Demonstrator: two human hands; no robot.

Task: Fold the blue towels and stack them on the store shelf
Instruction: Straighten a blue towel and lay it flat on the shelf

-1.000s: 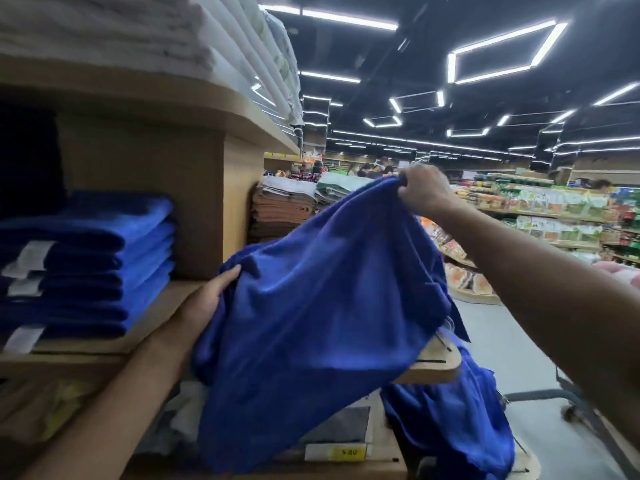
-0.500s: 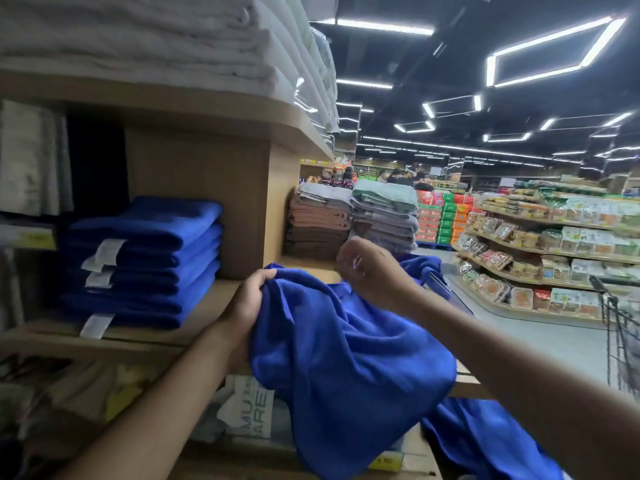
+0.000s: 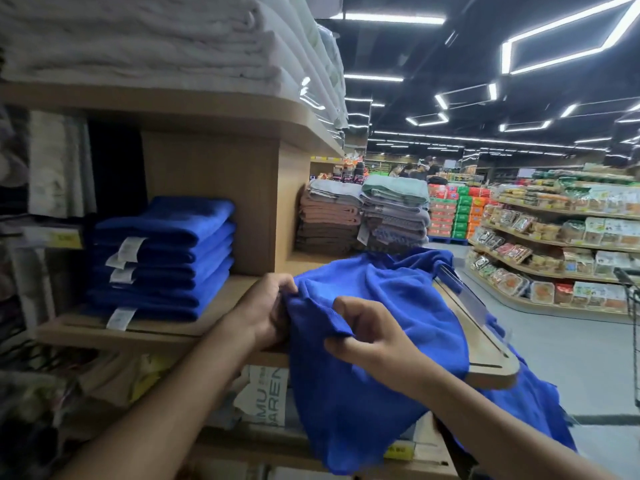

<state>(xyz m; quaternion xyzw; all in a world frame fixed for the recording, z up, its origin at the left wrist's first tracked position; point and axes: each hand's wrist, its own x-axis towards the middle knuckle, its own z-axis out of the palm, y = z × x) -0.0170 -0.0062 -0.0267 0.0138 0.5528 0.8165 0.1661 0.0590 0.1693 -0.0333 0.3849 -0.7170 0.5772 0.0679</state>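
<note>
The loose blue towel [image 3: 381,382] lies crumpled over the front edge of the wooden shelf [image 3: 225,306], most of it hanging below the board. Both hands are on its upper left part. The left hand [image 3: 266,311] grips the bunched edge with curled fingers, resting at the shelf's front edge. The right hand [image 3: 367,336], just beside it, pinches a fold of the cloth between thumb and fingers, the wrist lying over the towel.

To the left, well back on the same shelf, stands the stack of folded blue towels [image 3: 166,261], apart from both hands, with 4 white tags [image 3: 130,247] showing at its front. More blue cloth [image 3: 526,407] hangs lower right; whether it belongs to the same towel is unclear. White towels [image 3: 138,39] fill the shelf above, and brown and grey stacks [image 3: 329,220] sit beyond the divider.
</note>
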